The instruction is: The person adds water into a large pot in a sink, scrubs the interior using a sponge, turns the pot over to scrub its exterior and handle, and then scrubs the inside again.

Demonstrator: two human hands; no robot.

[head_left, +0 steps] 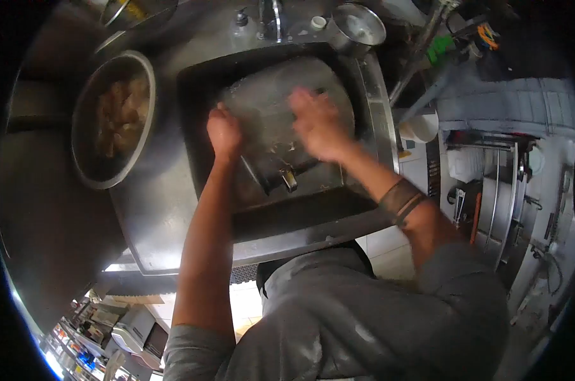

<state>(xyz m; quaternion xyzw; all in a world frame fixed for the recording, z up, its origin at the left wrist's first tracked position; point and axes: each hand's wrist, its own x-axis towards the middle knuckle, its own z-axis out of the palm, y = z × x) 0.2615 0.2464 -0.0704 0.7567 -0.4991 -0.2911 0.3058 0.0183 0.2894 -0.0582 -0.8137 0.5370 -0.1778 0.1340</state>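
Observation:
In the sink (pixel 214 70) lies a large, flat grey metal piece (pixel 262 89), rounded at its far side, with a shiny metal fitting (pixel 289 180) at its near edge. My left hand (pixel 225 132) is closed around the left edge of this piece. Over its right half is my right hand (pixel 319 127), smeared by motion, so its fingers and anything in them cannot be made out. Small light bits (pixel 281 148) lie on the grey surface near the fitting.
A round tub (pixel 149 120) with brownish food pieces stands left of the sink. Behind the sink are a tap (pixel 271 22), a pump bottle (pixel 242 26) and a metal pot (pixel 357 32). A wire rack (pixel 490 190) stands at the right.

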